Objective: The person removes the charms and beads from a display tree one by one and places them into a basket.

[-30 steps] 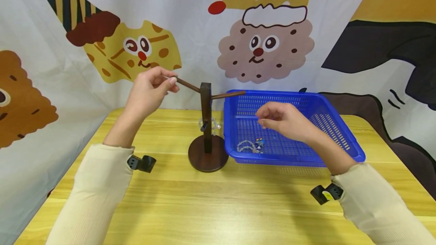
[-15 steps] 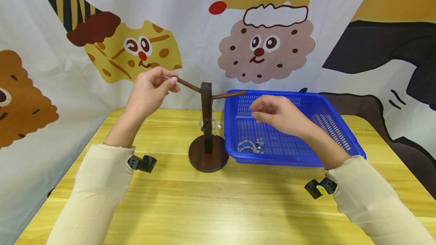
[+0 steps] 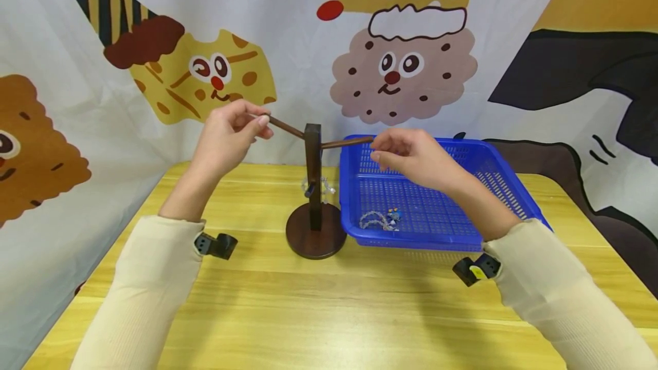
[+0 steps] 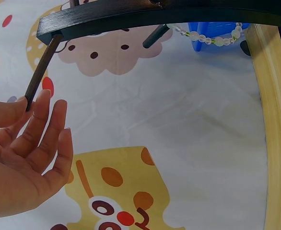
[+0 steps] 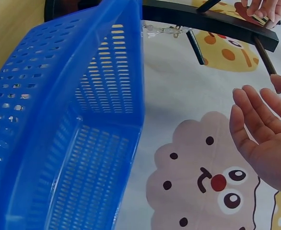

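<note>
A dark brown wooden stand (image 3: 313, 176) with a round base stands on the table, its pegs angling out from the post. The thumb and fingertips of my left hand (image 3: 223, 141) pinch the end of the upper left peg (image 3: 286, 126). At the tip of the upper right peg (image 3: 346, 143) is my right hand (image 3: 418, 159), fingers loosely bent, with a gap showing between thumb and index finger in the head view. A clear bead bracelet (image 4: 205, 38) hangs from a lower peg (image 4: 157, 36).
Right of the stand sits a blue plastic basket (image 3: 426, 238) with slotted walls. Inside it lie a clear bead bracelet (image 3: 372, 220) and a small blue and orange beaded piece (image 3: 394, 216). A cartoon-printed cloth (image 3: 298, 44) hangs behind the wooden table (image 3: 288, 313).
My right hand has moved up and left from over the basket to the upper right peg's tip. The left hand keeps its pinch on the left peg.
</note>
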`<action>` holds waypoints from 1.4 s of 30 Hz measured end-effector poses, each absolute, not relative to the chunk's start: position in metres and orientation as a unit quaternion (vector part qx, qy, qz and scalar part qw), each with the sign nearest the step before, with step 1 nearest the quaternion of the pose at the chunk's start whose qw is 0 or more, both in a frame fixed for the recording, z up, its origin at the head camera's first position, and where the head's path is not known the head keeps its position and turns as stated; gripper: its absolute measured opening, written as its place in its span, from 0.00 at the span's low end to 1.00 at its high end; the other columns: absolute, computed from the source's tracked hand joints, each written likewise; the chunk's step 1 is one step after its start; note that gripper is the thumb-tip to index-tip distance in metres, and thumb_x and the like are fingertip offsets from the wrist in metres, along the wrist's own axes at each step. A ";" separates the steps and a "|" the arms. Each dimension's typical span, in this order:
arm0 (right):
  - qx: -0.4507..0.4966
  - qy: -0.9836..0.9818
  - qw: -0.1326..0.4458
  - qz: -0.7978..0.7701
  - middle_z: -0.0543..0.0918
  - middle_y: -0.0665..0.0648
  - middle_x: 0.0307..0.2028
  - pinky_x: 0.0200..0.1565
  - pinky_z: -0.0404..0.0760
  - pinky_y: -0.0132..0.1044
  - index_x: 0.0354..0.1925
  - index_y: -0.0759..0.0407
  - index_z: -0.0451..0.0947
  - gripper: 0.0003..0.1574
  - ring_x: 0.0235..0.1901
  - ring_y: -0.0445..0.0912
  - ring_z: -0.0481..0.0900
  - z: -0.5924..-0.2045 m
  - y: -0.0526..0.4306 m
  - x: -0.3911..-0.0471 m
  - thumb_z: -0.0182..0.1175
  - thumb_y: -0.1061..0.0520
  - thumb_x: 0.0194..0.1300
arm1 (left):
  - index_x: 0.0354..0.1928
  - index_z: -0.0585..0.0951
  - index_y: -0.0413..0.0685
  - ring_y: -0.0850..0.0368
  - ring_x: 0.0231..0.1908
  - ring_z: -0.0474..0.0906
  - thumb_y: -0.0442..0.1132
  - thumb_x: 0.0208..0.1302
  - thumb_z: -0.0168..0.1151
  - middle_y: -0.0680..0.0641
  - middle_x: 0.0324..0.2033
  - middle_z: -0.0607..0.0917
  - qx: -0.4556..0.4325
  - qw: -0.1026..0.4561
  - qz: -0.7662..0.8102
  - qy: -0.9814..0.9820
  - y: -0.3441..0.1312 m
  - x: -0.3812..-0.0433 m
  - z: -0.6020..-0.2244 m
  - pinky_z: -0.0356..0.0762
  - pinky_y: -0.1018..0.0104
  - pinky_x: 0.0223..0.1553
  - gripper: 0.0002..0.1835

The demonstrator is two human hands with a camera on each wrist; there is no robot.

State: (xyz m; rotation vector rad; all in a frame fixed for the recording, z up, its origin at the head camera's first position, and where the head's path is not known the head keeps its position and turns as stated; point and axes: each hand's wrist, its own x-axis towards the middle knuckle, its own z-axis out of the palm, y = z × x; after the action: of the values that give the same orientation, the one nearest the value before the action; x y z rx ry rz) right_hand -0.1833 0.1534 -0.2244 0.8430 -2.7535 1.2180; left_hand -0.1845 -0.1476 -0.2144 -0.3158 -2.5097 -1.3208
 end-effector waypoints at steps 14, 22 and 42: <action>0.281 -0.880 0.025 0.382 0.82 0.59 0.35 0.37 0.77 0.42 0.44 0.66 0.76 0.12 0.32 0.48 0.78 -0.219 0.148 -0.187 0.50 0.58 0.70 | 0.46 0.80 0.41 0.56 0.34 0.79 0.40 0.68 0.53 0.44 0.30 0.85 -0.113 0.146 -0.458 -0.869 -0.146 -0.183 -0.214 0.74 0.68 0.37 0.12; 0.294 -0.873 0.030 0.388 0.81 0.59 0.33 0.37 0.78 0.40 0.41 0.66 0.76 0.11 0.31 0.48 0.78 -0.221 0.148 -0.188 0.49 0.61 0.71 | 0.49 0.79 0.42 0.54 0.35 0.79 0.38 0.68 0.53 0.42 0.33 0.84 -0.115 0.139 -0.458 -0.871 -0.146 -0.180 -0.213 0.74 0.68 0.37 0.12; 0.294 -0.875 0.033 0.383 0.80 0.58 0.31 0.35 0.77 0.38 0.41 0.65 0.76 0.11 0.30 0.47 0.77 -0.222 0.149 -0.187 0.49 0.60 0.71 | 0.64 0.69 0.44 0.49 0.34 0.81 0.34 0.66 0.55 0.39 0.33 0.84 -0.166 0.164 -0.448 -0.863 -0.146 -0.159 -0.241 0.72 0.66 0.35 0.24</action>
State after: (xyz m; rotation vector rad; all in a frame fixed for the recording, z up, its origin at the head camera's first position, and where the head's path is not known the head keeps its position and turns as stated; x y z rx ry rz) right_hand -0.1867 0.1486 -0.2220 0.9033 -2.6933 1.1779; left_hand -0.1587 -0.1463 -0.2406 -0.4742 -2.4596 -1.2772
